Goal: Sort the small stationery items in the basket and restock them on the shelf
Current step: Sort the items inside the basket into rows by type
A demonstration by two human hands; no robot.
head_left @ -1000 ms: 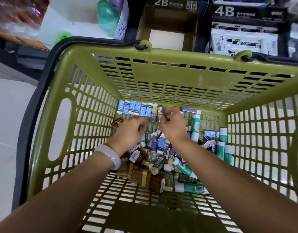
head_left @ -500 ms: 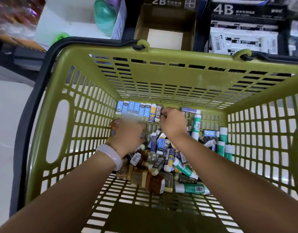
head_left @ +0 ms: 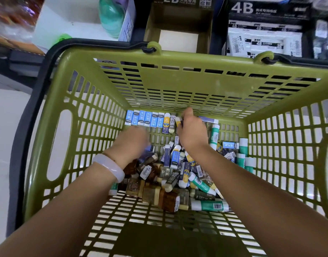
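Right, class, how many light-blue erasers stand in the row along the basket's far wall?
6 light-blue erasers, side by side from the basket's left corner to the yellow-and-purple eraser. Others may lie hidden in the loose pile nearer the camera.

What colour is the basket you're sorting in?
Olive green, slotted walls, with a black handle; the head view shows the basket clearly.

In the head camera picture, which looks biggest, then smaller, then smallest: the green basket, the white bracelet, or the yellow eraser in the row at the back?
1. Green basket, which fills most of the view.
2. White bracelet.
3. Yellow eraser. It lies farther from the camera than the bracelet, so their true sizes may be closer than they look.
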